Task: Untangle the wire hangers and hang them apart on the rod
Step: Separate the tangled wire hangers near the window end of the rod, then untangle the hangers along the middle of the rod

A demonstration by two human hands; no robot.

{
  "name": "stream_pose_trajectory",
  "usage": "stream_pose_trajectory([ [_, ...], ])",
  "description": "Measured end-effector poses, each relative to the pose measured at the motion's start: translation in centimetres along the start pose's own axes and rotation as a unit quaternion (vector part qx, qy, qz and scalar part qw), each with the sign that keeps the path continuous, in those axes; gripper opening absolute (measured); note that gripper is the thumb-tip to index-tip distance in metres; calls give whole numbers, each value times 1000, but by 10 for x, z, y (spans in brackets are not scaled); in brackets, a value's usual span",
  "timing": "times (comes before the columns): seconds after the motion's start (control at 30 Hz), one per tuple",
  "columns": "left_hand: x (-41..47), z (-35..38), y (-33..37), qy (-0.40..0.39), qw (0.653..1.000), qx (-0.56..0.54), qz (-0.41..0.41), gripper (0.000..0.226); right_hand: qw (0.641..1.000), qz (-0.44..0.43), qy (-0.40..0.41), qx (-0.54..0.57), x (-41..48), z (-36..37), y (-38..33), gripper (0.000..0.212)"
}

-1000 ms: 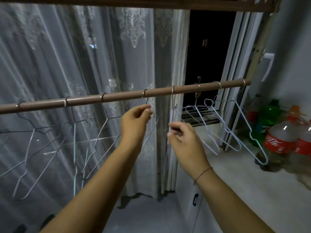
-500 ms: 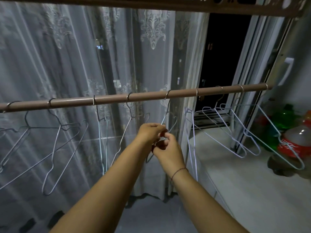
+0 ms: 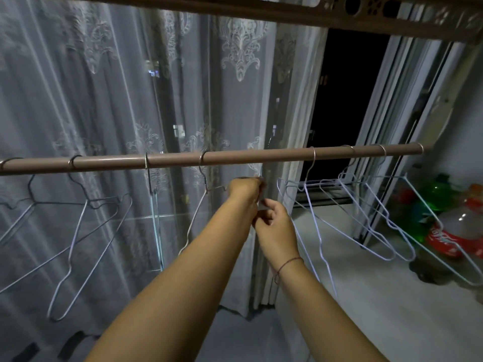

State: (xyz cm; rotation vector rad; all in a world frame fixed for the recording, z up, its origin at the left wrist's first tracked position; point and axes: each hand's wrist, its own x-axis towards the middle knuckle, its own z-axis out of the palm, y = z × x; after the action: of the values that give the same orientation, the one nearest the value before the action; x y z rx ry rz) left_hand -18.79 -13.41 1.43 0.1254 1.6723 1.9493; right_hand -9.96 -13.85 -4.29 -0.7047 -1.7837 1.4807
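- Long brown round rod (image 3: 235,159) runs level across the view. Its right end stops beside the window frame and its left end leaves the picture.
- Four grey bare-wire hangers (image 3: 78,231) are hooked along the rod's left half, hooks spaced apart. The frames of the two leftmost cross in this view.
- Three pale white-coated wire hangers (image 3: 386,239) are hooked toward the rod's right end, and their frames overlap.
- Left hand (image 3: 245,189) sits just under the rod's middle, fingers curled and clamped on a thin pale wire piece (image 3: 260,176). Only a short bit of it shows above the fingertips, clear of the rod.
- Right hand (image 3: 275,226) is directly below, touching the left hand. Its fingers are curled, with thumb and forefinger closed on the same wire piece. A dark thread bracelet (image 3: 287,265) circles the wrist.
- The shoulder of the rightmost grey hanger reaches the left hand; cannot tell whether they touch.
- Behind: sheer white lace curtain (image 3: 104,100) and dark open window (image 3: 347,87).
- White surface (image 3: 379,309) at right. A green plastic bottle (image 3: 439,197) and a red-labelled clear bottle (image 3: 449,239) stand at its far right edge.
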Motion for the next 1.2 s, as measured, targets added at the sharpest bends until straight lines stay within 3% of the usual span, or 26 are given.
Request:
stream_pose_trajectory([
  [0.17,-7,3,-20,10,998,57,-15,23,1000,1,-15,0,-2,-17,13,36],
  [0.3,-20,-6,-53,35,999,35,-10,32,1000,12,-24,-7,-5,-29,27,37],
  [0.5,-40,-38,-104,51,988,136,46,20,991,9,-62,-118,-12,-46,52,44],
  [0.67,-48,-71,-129,40,960,268,75,20,965,-52,-109,-235,-14,-56,69,45],
  [0.8,-53,-87,-135,53,924,363,110,21,933,-29,-182,-308,-14,-65,81,36],
  [0.9,-58,-87,-131,66,909,383,147,21,930,5,-228,-287,-24,-78,82,19],
  [1.03,-65,-77,-128,93,921,339,165,19,948,27,-252,-195,-44,-97,71,20],
  [1.13,-74,-61,-124,148,932,281,177,27,969,41,-212,-122,-56,-103,51,23],
  [1.2,-83,-47,-115,157,945,221,183,26,979,7,-169,-112,-56,-103,36,24],
])
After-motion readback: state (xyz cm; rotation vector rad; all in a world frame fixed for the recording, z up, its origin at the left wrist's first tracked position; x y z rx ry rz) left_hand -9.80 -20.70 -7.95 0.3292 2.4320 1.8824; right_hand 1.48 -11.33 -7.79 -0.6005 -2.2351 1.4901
